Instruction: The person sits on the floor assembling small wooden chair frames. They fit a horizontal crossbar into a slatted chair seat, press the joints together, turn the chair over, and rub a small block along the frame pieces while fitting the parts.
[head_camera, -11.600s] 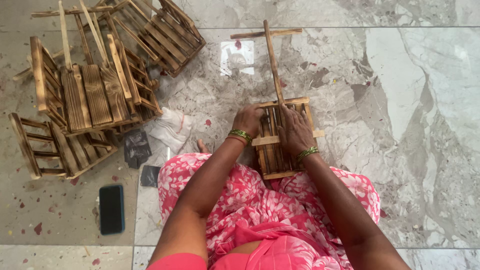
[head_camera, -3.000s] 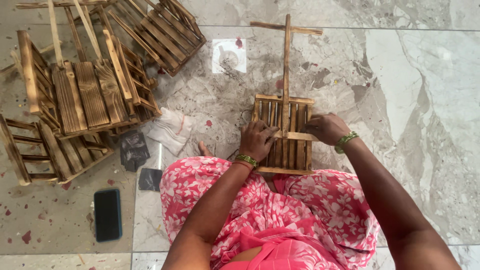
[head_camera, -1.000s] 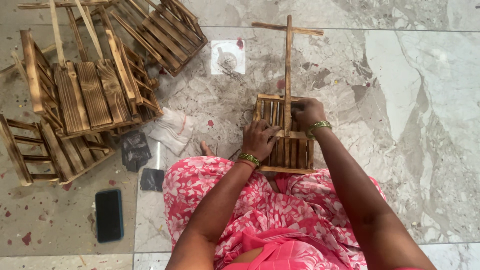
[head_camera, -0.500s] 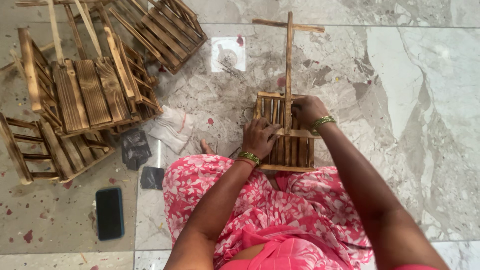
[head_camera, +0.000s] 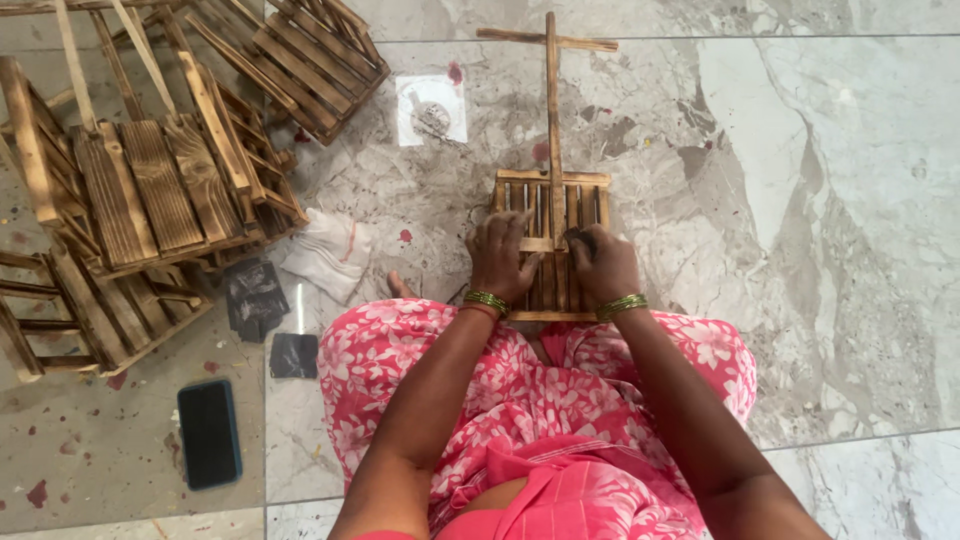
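Both hands (head_camera: 552, 262) press slatted frame (head_camera: 550, 205).

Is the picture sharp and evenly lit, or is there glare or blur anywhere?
Head view: soft, even daylight with no hard shadows; a faint sheen on the marble floor; left hand, right hand and wooden slatted piece are reasonably sharp; the stacked wooden frames lean outward slightly, a wide-lens effect.

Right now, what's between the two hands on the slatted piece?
Head view: the upright stick of the slatted wooden frame runs between left hand and right hand, with a short crossbar at its base.
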